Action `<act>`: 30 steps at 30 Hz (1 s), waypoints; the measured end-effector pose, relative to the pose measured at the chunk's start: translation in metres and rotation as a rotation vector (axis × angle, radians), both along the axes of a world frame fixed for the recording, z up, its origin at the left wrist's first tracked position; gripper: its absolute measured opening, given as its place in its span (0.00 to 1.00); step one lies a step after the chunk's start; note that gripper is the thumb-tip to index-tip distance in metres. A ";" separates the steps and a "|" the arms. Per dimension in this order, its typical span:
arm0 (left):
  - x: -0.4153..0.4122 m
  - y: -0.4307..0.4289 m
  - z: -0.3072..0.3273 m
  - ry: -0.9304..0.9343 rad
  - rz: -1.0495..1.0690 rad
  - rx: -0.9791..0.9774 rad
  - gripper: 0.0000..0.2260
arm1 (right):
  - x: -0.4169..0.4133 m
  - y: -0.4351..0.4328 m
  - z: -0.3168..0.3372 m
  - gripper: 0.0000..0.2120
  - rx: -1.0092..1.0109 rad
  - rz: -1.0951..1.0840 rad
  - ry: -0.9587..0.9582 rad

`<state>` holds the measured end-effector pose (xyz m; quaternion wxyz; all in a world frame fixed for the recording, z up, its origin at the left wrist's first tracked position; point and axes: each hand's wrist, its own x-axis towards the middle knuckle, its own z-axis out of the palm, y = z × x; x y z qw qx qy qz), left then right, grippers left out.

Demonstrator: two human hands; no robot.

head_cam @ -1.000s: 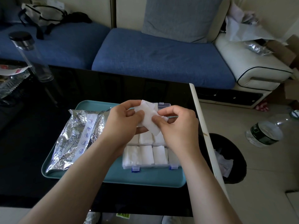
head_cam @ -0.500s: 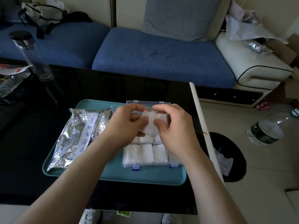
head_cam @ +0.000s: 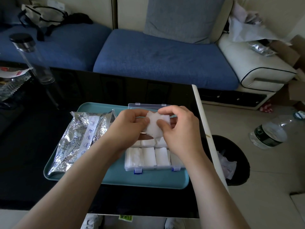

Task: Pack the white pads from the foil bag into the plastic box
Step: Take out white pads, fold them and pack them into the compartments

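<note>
Fingers (head_cam: 137, 114) of left hand (head_cam: 130, 128) and right hand (head_cam: 179, 128) curled, pinching one white pad (head_cam: 154, 125) from both sides, just above the plastic box (head_cam: 148, 105). Packed pads (head_cam: 149, 157) filling its near compartments; far ones hidden behind the hands. Foil bag (head_cam: 79, 139) left of box, both on teal tray (head_cam: 148, 179); round icons on its white strip, no legible writing. Tray's right rim close to worktop (head_cam: 148, 90) edge; dark open room beyond.
</note>
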<state>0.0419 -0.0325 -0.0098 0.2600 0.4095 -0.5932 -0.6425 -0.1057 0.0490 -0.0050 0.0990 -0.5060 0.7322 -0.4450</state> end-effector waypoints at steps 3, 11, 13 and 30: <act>0.001 0.000 0.000 -0.017 -0.005 -0.026 0.11 | -0.002 0.001 0.003 0.17 -0.030 -0.004 -0.201; -0.002 0.003 0.004 0.026 -0.035 -0.006 0.12 | 0.000 0.000 0.003 0.17 0.035 0.056 -0.134; -0.001 0.002 0.004 0.006 -0.057 -0.021 0.13 | 0.001 0.000 0.002 0.17 0.031 0.076 -0.042; -0.001 0.004 0.006 0.012 0.011 0.024 0.18 | -0.012 0.002 0.009 0.13 0.059 -0.092 -0.774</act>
